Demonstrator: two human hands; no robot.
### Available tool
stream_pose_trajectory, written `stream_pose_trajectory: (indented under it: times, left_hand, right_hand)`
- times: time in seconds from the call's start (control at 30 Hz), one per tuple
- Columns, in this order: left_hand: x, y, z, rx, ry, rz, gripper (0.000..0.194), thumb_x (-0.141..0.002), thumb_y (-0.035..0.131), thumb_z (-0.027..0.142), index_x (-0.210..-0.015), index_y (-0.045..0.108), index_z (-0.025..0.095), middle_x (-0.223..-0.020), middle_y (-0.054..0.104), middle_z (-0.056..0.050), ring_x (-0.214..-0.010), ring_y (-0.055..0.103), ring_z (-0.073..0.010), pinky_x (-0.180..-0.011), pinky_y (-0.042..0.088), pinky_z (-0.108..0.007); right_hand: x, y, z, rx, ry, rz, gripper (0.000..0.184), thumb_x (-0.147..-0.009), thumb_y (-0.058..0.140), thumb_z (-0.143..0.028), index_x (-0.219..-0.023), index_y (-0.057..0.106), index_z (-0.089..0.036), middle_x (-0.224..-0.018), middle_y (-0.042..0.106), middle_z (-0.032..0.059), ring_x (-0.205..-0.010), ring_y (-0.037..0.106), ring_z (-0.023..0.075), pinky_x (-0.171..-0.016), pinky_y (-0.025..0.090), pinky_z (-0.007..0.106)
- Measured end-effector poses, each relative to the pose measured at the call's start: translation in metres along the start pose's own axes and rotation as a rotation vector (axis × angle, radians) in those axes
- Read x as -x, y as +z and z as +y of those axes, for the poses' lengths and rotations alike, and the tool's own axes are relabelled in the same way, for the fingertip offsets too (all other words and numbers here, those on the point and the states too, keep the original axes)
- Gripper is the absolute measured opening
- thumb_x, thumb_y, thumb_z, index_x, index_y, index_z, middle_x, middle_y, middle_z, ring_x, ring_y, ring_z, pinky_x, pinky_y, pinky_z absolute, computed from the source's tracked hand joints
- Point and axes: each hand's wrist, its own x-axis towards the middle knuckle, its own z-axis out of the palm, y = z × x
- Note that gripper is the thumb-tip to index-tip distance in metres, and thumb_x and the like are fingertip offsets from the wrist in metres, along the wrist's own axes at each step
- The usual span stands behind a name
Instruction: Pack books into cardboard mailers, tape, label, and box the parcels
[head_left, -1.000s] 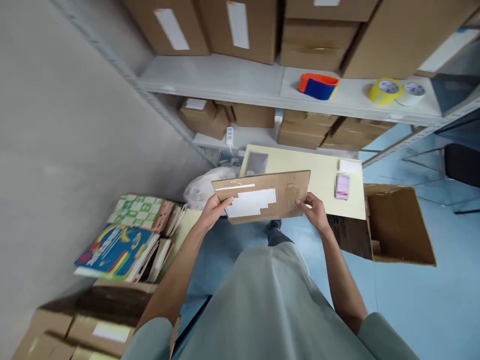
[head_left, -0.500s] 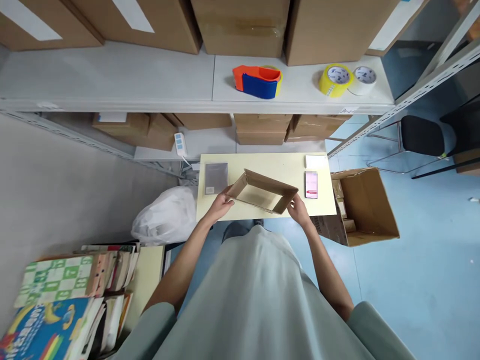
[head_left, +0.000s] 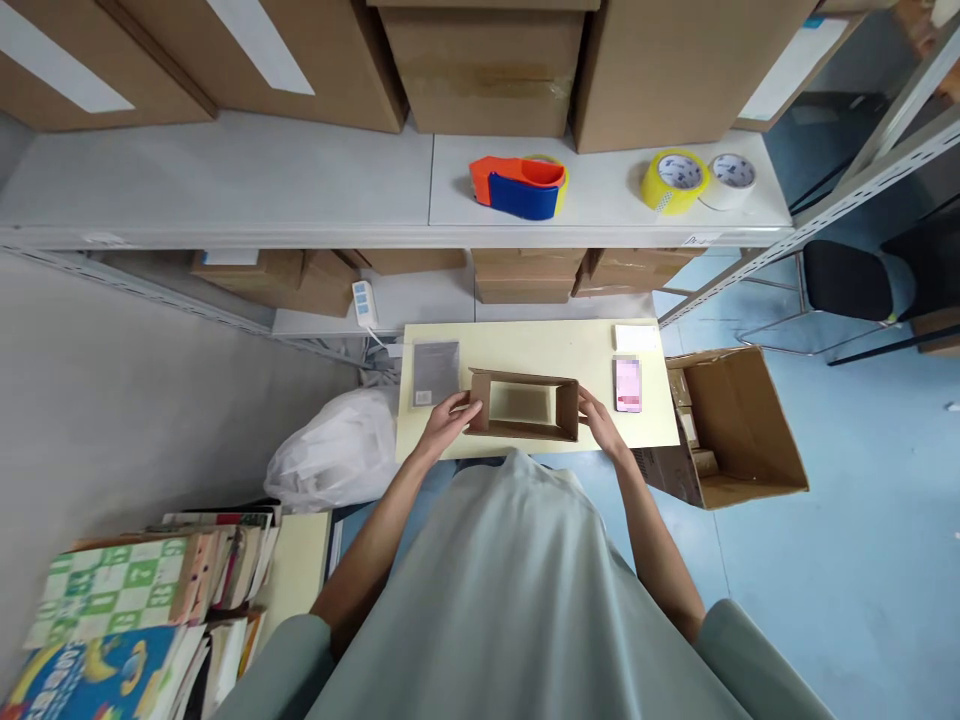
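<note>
The steel shelving rack (head_left: pixel 262 190) spans the far side, its boards loaded with cartons. Just before it stands the cream table (head_left: pixel 544 345), long edge toward the person, presumably to put the work within both arms' reach. At its right end sits the large open carton (head_left: pixel 750 430), smaller boxes inside, likely set there for easy reach; a white plastic bag (head_left: pixel 337 450) bulges beside the left end. In the middle, over the table, is the open cardboard box (head_left: pixel 525 431), walls squared, pale tabletop showing through. The left hand (head_left: pixel 446 425) grips one short end, thumb over the panel; the right hand (head_left: pixel 602 420) holds the other with bent fingers, probably to keep the walls from folding.

The table's near edge runs close below the box, with more room behind. Sideways room is tighter: a clear flat packet (head_left: pixel 436 373) lies near the left hand, a smartphone (head_left: pixel 628 385) near the right.
</note>
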Motion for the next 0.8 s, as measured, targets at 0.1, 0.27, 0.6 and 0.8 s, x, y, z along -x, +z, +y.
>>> stream_pose_trajectory:
  times: [0.1, 0.27, 0.6, 0.8]
  left_hand:
    - [-0.001, 0.0, 0.002, -0.03, 0.011, 0.045, 0.083, -0.065, 0.092, 0.078, -0.122, 0.078, 0.02, -0.136, 0.079, -0.017, -0.118, 0.078, -0.0347, -0.089, 0.065, -0.039]
    - [-0.008, 0.004, -0.004, -0.11, 0.009, 0.053, 0.078, -0.067, 0.09, 0.075, -0.117, 0.078, 0.018, -0.13, 0.08, -0.017, -0.105, 0.08, -0.0326, -0.074, 0.063, -0.035]
    - [-0.006, -0.008, -0.006, -0.064, 0.096, -0.064, 0.08, -0.085, 0.078, 0.077, -0.142, 0.07, 0.021, -0.154, 0.069, -0.019, -0.145, 0.065, -0.0375, -0.114, 0.059, -0.048]
    - [0.005, -0.016, 0.006, -0.134, 0.207, -0.192, 0.116, -0.067, 0.102, 0.057, -0.166, 0.049, 0.029, -0.174, 0.049, -0.02, -0.159, 0.05, -0.041, -0.12, 0.056, -0.055]
  right_hand:
    - [-0.009, 0.001, -0.004, 0.03, 0.016, -0.013, 0.075, -0.101, 0.063, -0.065, -0.167, 0.056, -0.031, -0.171, 0.058, 0.0088, -0.154, 0.058, 0.0377, -0.121, 0.056, 0.06]
    - [-0.023, 0.005, -0.004, 0.105, -0.049, -0.078, 0.083, -0.095, 0.075, -0.068, -0.167, 0.055, -0.032, -0.169, 0.059, 0.0082, -0.146, 0.065, 0.0371, -0.121, 0.058, 0.055]
    - [-0.024, 0.001, 0.0, 0.099, -0.073, 0.02, 0.097, -0.089, 0.081, -0.071, -0.172, 0.049, -0.03, -0.168, 0.059, 0.0166, -0.145, 0.067, 0.0396, -0.115, 0.061, 0.058]
    - [-0.016, -0.003, -0.011, 0.131, -0.149, 0.043, 0.093, -0.091, 0.078, -0.075, -0.169, 0.053, -0.032, -0.171, 0.055, 0.0154, -0.149, 0.064, 0.0388, -0.122, 0.056, 0.06]
